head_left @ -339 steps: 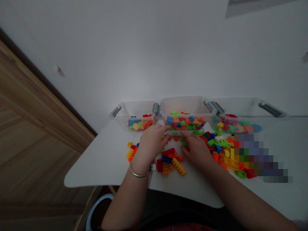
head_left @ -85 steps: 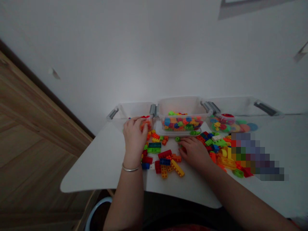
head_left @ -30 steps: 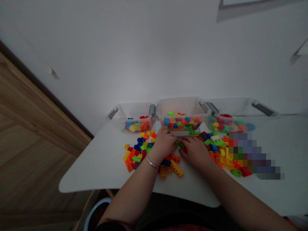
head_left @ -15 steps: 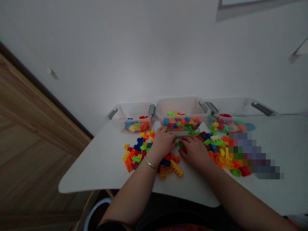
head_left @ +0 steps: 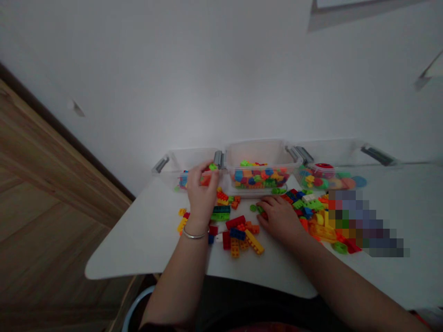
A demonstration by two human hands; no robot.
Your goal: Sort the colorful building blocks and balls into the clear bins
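My left hand [head_left: 202,191], with a silver bangle at the wrist, is raised in front of the left clear bin [head_left: 175,161] and pinches a small green piece [head_left: 212,166] at its fingertips. My right hand [head_left: 279,216] rests palm down on the white table [head_left: 138,235], fingers curled over small pieces near a green round piece [head_left: 254,208]. Loose coloured bricks [head_left: 238,230] lie between and below both hands.
Three clear plastic bins with grey handles stand along the wall: left, middle [head_left: 259,159] full of small bricks, right [head_left: 332,177] holding round discs. A heap of bricks [head_left: 311,207] lies right of my right hand. The table's curved front edge is close to my body.
My left hand has lifted from the pile beside my right hand and moved left and up to the left bin, now carrying a green piece. The right hand stayed in place.
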